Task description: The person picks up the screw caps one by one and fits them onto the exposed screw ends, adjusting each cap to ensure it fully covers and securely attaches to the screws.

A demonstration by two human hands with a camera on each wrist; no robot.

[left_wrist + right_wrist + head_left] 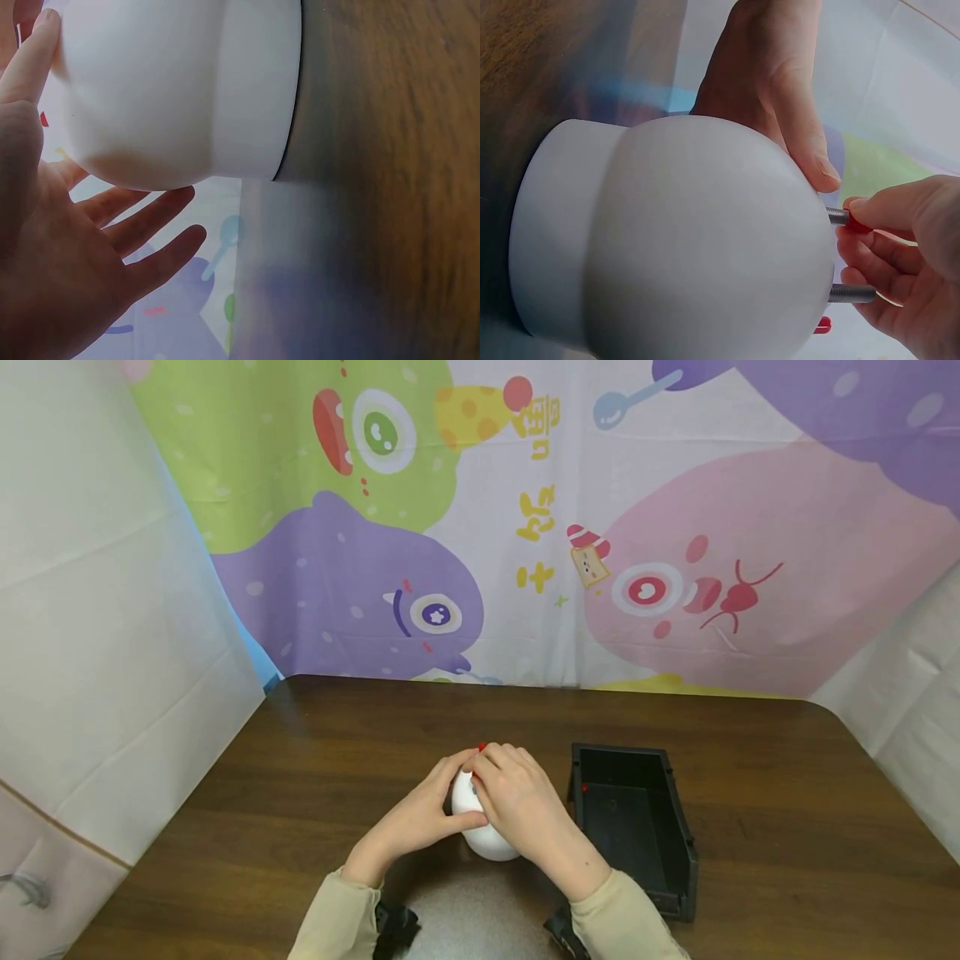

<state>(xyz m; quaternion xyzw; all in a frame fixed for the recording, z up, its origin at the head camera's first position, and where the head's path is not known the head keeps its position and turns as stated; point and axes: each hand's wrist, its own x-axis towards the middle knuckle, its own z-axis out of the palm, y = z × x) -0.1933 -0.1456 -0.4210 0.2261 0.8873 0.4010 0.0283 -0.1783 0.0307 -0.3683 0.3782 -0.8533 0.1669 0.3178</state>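
Observation:
A white rounded body with a straight-sided base stands on the table. In the right wrist view, two threaded metal studs stick out of its top, and another red piece shows beside them. My left hand holds the body from the left, thumb near the top and fingers along the far side; in the left wrist view some fingers are spread loosely. My right hand is over the top, its thumb and fingers pinching a small red cap at the end of one stud.
To the right of the hands lies a black rectangular tray, with a small red spot at its left wall. The brown wooden table ends at a printed cartoon curtain behind. White sheets hang at both sides.

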